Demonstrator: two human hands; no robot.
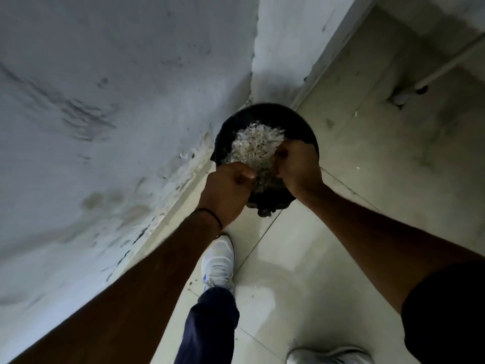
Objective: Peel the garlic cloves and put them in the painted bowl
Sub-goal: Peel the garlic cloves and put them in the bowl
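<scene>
Grey walls are meeting at the floor's corner, where a black bin [265, 107] is holding white garlic skins [256, 143]. Left hand [228, 185] and right hand [296, 166] are curling fingers above it, maybe dropping skins; I cannot tell what they are gripping. No painted bowl is showing.

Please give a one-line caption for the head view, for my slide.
Over a black bin of pale peelings by the wall: left hand and right hand, fingers curled.

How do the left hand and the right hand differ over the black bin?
The left hand has a dark thread at its wrist; the right hand shows none. The left hand is nearer the wall; the right hand covers the bin at its right rim. Both are curled above the white peels; what they hold is hidden.
</scene>
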